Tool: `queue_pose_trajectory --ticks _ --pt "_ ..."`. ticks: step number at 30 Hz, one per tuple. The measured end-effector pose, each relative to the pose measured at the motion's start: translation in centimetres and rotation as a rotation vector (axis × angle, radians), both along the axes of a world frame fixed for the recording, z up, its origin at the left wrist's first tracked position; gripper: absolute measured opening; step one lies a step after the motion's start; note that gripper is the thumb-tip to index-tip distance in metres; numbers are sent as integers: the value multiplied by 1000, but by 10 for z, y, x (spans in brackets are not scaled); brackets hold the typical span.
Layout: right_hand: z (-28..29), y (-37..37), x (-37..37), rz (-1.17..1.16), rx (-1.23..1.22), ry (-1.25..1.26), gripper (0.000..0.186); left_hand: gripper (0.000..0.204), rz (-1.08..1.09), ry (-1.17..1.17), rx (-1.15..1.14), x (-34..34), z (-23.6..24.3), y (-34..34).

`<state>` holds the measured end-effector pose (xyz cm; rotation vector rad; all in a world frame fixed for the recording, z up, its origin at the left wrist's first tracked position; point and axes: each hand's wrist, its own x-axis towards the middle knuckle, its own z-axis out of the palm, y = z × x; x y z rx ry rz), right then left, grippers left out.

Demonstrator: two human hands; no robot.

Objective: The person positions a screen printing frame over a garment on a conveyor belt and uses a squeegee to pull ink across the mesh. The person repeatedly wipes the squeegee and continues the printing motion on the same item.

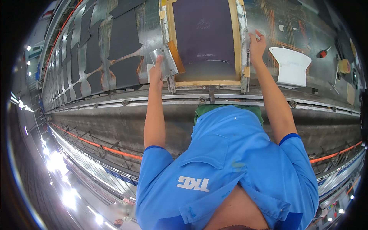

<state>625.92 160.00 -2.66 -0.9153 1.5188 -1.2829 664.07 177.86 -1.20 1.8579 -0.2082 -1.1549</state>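
A screen-printing frame (207, 83) with a dark purple mesh (203, 42) lies on the long table in front of me. My left hand (156, 71) is closed round the metal holder of a squeegee (176, 57). Its orange blade leans over the frame's near left corner, tilted. At the frame's right rail is my right hand (257, 45), thumb close against the rail's outer edge and fingers loosely curled apart. Nothing shows in that hand. Part of my left hand's grip is hidden behind the metal plate.
Dark cut fabric pieces (124, 36) cover the table to the left. On the right lie a white shaped template (290, 67), a red-handled tool (323, 53) and a tape roll (344, 66). A metal rail (172, 100) runs along the table's near edge.
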Motion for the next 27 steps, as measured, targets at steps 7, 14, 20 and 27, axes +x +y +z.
queue_pose_trajectory --ticks 7,14,20,27 --pt "-24 -2 14 45 32 90 49 97 -99 -204 217 49 -28 -6" --pt "-30 18 -22 190 -5 451 51 80 -229 -478 223 63 -59 -7" --pt "22 153 -124 136 -70 551 34 62 -45 -481 -6 74 -78 18" --pt "-11 381 -255 -100 296 672 26 39 96 -1032 -203 13 -14 19"
